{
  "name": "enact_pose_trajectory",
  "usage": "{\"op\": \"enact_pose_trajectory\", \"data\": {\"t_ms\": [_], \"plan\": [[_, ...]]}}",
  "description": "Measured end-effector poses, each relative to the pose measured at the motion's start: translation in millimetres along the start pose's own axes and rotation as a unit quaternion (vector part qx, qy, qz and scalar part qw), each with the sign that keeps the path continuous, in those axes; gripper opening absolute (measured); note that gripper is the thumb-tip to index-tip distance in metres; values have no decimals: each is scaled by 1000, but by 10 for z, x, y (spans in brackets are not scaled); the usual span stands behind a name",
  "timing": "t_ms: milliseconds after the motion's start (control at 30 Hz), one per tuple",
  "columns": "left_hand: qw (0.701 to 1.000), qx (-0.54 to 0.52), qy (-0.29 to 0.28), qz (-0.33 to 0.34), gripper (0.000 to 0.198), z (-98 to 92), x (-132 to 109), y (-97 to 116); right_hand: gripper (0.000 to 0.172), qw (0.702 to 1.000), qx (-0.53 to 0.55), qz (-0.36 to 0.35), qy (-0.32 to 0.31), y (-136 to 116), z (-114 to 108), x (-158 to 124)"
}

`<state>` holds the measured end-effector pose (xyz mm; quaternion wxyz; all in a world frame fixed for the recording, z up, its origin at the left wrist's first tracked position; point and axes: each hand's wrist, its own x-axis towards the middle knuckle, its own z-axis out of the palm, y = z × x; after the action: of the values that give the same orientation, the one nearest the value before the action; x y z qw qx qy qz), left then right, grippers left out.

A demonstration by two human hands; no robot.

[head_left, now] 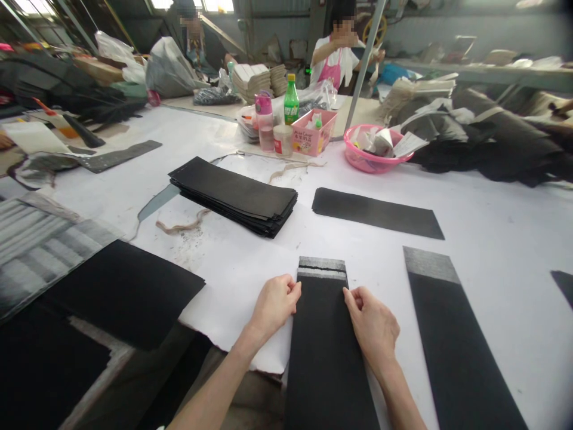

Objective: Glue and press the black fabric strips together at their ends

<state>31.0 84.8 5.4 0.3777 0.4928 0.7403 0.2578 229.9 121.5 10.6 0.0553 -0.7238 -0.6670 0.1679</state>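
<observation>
A long black strip of sheet material (324,352) lies in front of me, its far end crossed by grey bands and a thin black line. My left hand (275,304) pinches its left edge near that end. On the opposite edge, my right hand (372,322) pinches with thumb and fingers. To the right lies another black strip (461,352) with one grey band at its far end. Beyond my hands sit a thick stack of black strips (233,194) and, right of it, a lower pile of dark strips (378,213).
Black sheets (125,292) lie at the left beside grey-striped pieces (40,245). Farther back stand a pink basin (376,158), a pink box (313,134), a green bottle (290,101) and a pink-capped bottle (265,125). A person in a pink apron (331,74) is across the table.
</observation>
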Motion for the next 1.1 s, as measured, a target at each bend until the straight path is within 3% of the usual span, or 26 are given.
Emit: {"op": "enact_pose_trajectory", "data": {"t_ms": [1100], "plan": [[998,56,33,-9,32,52,-7,30,32,999,-39,-7,-37,17,26,28]]}}
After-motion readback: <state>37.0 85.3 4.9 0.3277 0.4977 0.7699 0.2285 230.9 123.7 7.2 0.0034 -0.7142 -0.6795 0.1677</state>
